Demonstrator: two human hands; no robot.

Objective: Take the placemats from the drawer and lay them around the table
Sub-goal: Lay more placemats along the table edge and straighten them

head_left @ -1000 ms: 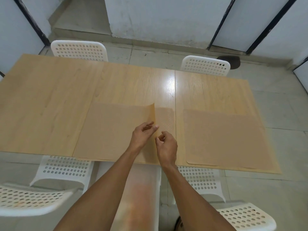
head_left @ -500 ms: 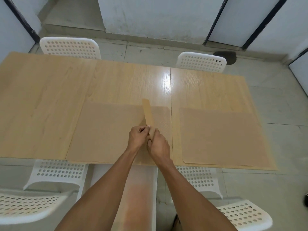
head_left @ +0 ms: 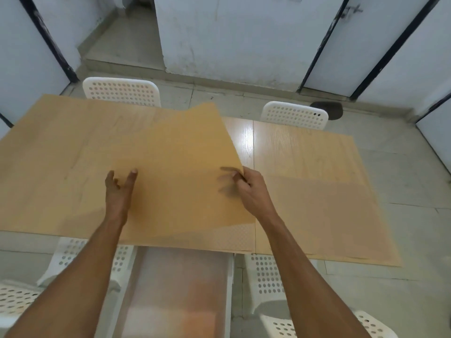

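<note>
Between both hands, lifted placemat [head_left: 178,167] tilts above bench [head_left: 302,152]. Right hand [head_left: 251,191] fingers [head_left: 235,178] pinch its right edge; left hand [head_left: 119,191] open, spread beneath. Second placemat [head_left: 324,215] flat, right of the fingers.

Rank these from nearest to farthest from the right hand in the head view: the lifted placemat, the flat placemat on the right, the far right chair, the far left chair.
1. The lifted placemat: its edge is in the right hand's grip.
2. The flat placemat: just to the hand's right on the table.
3. The far right chair: across the table.
4. The far left chair: across, toward the left.
</note>
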